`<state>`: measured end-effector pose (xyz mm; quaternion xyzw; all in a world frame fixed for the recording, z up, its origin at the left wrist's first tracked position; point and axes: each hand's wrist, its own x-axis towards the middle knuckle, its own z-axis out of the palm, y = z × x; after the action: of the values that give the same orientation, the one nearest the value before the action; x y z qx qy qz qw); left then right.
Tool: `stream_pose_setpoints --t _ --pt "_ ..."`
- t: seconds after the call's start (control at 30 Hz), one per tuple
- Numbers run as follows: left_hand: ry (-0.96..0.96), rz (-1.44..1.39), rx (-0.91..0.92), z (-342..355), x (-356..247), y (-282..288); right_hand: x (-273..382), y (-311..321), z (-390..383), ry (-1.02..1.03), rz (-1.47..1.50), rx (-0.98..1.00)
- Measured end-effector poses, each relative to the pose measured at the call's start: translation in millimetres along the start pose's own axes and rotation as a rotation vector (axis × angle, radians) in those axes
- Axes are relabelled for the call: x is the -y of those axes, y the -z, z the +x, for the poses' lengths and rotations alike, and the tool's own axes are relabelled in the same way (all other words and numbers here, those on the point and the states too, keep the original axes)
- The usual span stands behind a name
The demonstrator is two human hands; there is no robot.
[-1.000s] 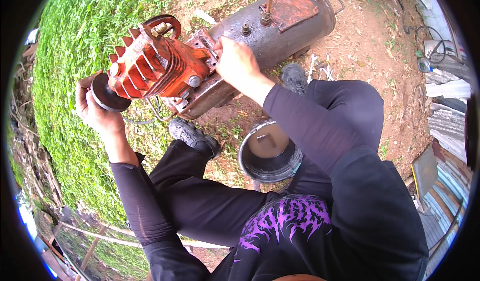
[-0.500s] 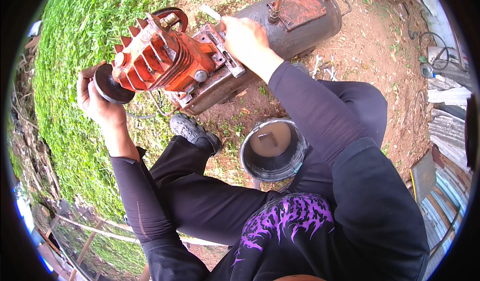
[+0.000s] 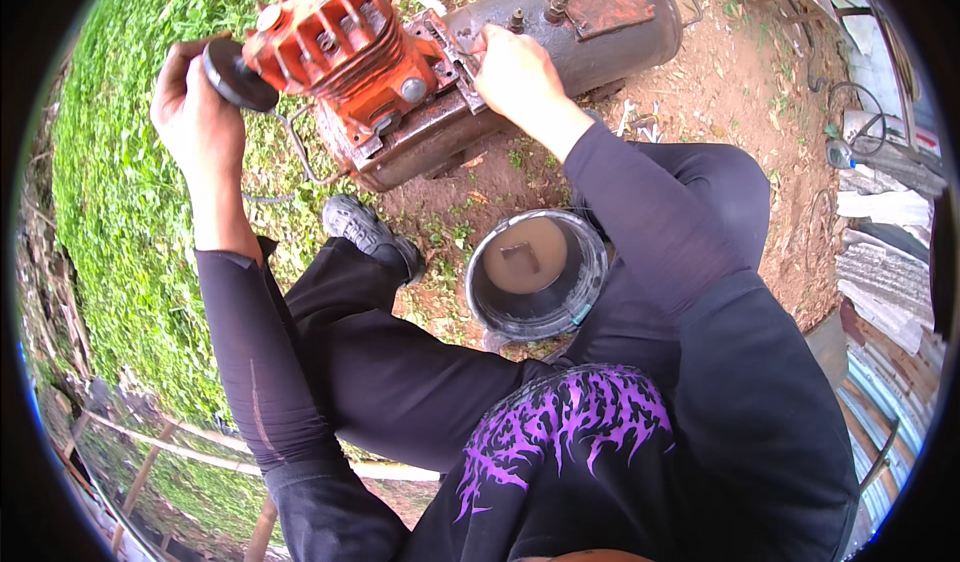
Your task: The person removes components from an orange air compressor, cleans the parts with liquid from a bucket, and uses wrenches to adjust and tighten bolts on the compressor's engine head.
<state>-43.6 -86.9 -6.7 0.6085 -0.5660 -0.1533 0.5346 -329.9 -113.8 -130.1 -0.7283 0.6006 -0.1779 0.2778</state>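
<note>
An orange-red finned compressor pump (image 3: 335,37) sits on the left end of a dark metal tank (image 3: 600,57). My left hand (image 3: 200,112) is closed round the black round disc-shaped part (image 3: 238,77) on the pump's left side. At the right side of the pump's slotted mounting base (image 3: 455,57), my right hand (image 3: 520,74) is closed with its fingertips pressed together. Whatever those fingertips may hold is too small or hidden to make out. A rounded bolt head (image 3: 413,90) shows on the pump's near face.
A dark bucket (image 3: 480,297) of murky water, with a blocky piece in it, stands between my legs. Grass lies left, bare soil right. A metal handle (image 3: 305,152) sticks out at the tank's left end. Corrugated sheets (image 3: 885,282) lie far right.
The pump has shifted away from me relative to the tank, my left hand moving with it. My right hand has moved slightly right, uncovering a small fitting on the tank.
</note>
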Motion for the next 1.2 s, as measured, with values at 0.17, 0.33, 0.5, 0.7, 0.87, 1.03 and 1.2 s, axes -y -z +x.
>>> stream_pose_setpoints --t 0.17,0.33,0.5,0.7,0.87,1.03,1.2 --pt "0.103 0.059 0.021 -3 -15 2 12 24 -1 0.199 -0.069 0.051" --pt "0.116 0.180 -0.014 -9 -15 6 -9 18 34 0.351 -0.192 0.125" --pt "0.089 0.144 -0.062 -13 -6 15 -10 12 31 0.379 -0.079 0.234" --pt "0.028 0.174 -0.043 -24 -20 18 -10 13 27 0.397 -0.157 0.172" --pt "0.072 0.156 -0.042 -33 -26 20 3 13 34 0.497 -0.238 0.026" --pt "0.066 0.193 -0.004 -32 -28 24 8 21 20 0.504 -0.267 0.117" --pt "0.057 0.124 0.037 -27 -23 27 18 32 27 0.512 -0.249 0.096"
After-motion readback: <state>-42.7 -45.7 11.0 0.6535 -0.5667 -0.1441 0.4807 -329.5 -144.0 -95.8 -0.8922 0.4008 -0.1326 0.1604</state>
